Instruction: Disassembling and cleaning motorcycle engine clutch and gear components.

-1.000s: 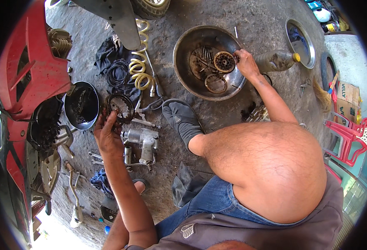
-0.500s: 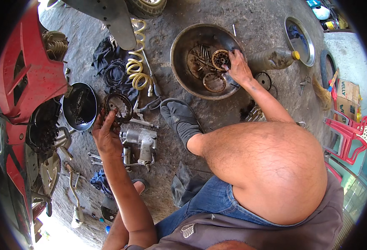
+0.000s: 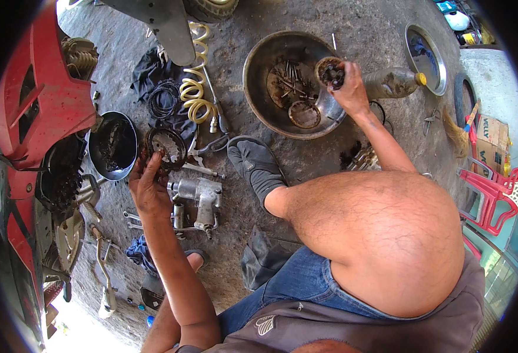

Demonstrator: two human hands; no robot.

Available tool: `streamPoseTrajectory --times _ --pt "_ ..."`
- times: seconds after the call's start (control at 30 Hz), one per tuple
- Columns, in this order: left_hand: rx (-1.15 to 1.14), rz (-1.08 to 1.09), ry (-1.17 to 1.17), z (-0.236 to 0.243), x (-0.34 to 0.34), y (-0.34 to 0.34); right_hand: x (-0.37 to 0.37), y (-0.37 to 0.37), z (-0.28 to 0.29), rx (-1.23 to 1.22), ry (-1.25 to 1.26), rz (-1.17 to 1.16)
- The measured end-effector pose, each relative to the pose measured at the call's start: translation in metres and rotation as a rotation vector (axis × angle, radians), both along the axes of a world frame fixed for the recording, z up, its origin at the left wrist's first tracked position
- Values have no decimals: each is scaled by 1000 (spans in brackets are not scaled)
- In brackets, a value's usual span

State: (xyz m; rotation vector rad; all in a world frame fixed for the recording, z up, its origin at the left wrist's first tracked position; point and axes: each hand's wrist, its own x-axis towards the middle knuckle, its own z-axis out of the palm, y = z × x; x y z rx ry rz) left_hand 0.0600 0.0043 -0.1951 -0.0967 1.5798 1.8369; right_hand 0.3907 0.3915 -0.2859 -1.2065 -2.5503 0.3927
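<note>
My left hand (image 3: 152, 183) grips a dark, oily round cover (image 3: 170, 141) above the floor, its fingertips on the near side, beside a dark pan (image 3: 111, 152) with black residue. My right hand (image 3: 351, 89) is closed on a greasy round clutch part (image 3: 331, 75) over the right side of a steel basin (image 3: 259, 88). In the basin lie several bolts (image 3: 291, 79) and a flat ring (image 3: 303, 115). A plastic bottle with a yellow cap (image 3: 396, 82) lies just right of the basin.
A red motorcycle (image 3: 34, 100) fills the left. An impact wrench (image 3: 203, 203), wrenches, a yellow coiled hose (image 3: 195, 91) and a dark cloth (image 3: 147, 79) lie on the floor. My sandaled foot (image 3: 252, 167) is central. A silver tray (image 3: 422, 62), broom (image 3: 456, 132) and red plastic chair (image 3: 488, 197) are at the right.
My right hand has taken hold of the round part that was lying in the basin and lifted it toward the right rim. My left hand has shifted slightly left.
</note>
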Motion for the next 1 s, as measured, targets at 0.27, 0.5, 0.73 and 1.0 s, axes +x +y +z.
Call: streamPoseTrajectory --times 0.27,0.5,0.73,1.0 --pt "-34 -1 0 0 0 0 17 -14 31 90 189 -25" --pt "-37 -10 4 -3 -1 -3 9 -36 40 -397 627 -4" --pt "-48 -1 -21 -5 -4 -2 -13 -55 73 -599 829 120" --pt "-15 10 -16 -4 -3 -2 -31 -70 94 -678 878 155"
